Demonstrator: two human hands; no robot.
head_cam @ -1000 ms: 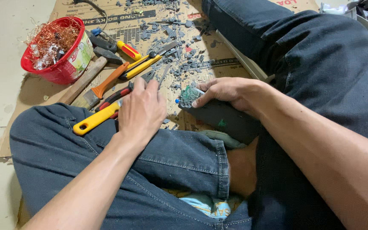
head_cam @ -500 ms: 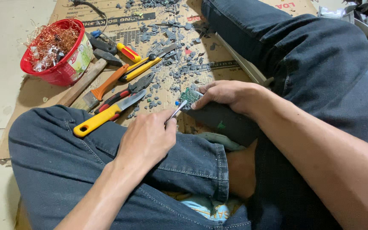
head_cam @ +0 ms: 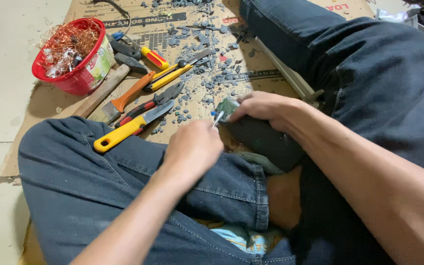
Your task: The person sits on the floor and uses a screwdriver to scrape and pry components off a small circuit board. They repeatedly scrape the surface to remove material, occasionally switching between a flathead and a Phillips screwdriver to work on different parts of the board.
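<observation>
My left hand (head_cam: 192,147) is closed around a thin metal tool (head_cam: 218,119), whose tip points up at a small green circuit board (head_cam: 227,106). My right hand (head_cam: 266,110) pins that board down on a dark block (head_cam: 266,142) resting between my legs. Both hands sit above my crossed legs in blue jeans (head_cam: 99,186). Most of the tool's handle is hidden inside my left fist.
On the cardboard sheet (head_cam: 55,98) lie a yellow-handled knife (head_cam: 128,127), red pliers (head_cam: 148,104), an orange-handled chisel (head_cam: 128,95), a hammer (head_cam: 106,88), yellow-handled cutters (head_cam: 172,76) and grey debris (head_cam: 207,34). A red tub of copper wire (head_cam: 69,54) stands at the far left.
My left hand left the tools on the cardboard, picked up the thin tool and brought it to the green board. My right hand stayed on the board.
</observation>
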